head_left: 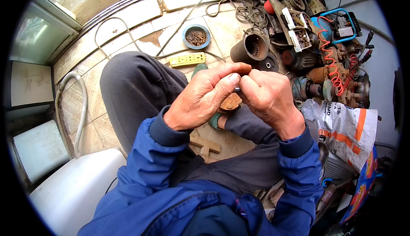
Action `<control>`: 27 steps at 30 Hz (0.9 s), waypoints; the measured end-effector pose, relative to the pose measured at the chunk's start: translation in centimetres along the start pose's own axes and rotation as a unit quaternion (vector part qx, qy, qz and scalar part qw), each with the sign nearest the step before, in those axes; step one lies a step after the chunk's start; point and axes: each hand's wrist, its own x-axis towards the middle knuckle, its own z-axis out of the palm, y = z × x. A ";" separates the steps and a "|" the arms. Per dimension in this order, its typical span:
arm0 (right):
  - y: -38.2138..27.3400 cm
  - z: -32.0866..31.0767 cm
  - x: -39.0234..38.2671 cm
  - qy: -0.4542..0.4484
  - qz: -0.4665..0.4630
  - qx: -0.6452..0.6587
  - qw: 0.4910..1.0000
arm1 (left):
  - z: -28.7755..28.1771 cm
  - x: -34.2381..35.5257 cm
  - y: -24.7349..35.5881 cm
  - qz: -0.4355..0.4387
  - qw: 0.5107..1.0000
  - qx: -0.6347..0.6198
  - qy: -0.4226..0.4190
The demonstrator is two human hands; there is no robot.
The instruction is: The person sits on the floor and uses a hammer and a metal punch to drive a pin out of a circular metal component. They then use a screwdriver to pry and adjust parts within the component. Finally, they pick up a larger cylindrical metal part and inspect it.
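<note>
My left hand (pixel 200 97) and my right hand (pixel 267 99) meet in front of me, between my knees. My right hand is curled closed round a small dark bar (pixel 238 89), mostly hidden in the fingers. My left hand's thumb and fingers are bent toward the same spot, beside the right knuckles; what they press on is partly hidden. Just below the hands, a rusty round metal part (pixel 230 102) shows between my legs, beside my green shoe. A wooden cross-shaped piece (pixel 205 146) lies on the floor nearer me.
Around me are a blue bowl of rusty bits (pixel 196 36), a yellow power strip (pixel 187 60) with cables, a dark metal cylinder (pixel 250 48), piled tools and machinery (pixel 324 65) with red coiled hose, white sacks (pixel 346 131), and a white appliance (pixel 72 193) with hose at left.
</note>
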 end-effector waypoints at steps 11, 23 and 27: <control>1.9 0.8 -0.1 -0.017 -0.041 0.043 0.998 | 1.4 -0.4 0.3 -0.057 0.997 -0.013 0.041; 3.4 1.3 1.9 -0.051 -0.063 0.069 0.994 | 3.1 -0.8 -0.3 -0.110 0.959 -0.214 0.149; 4.1 2.1 4.1 -0.087 -0.049 0.129 0.987 | 2.5 -0.4 -0.4 -0.087 0.933 -0.296 0.186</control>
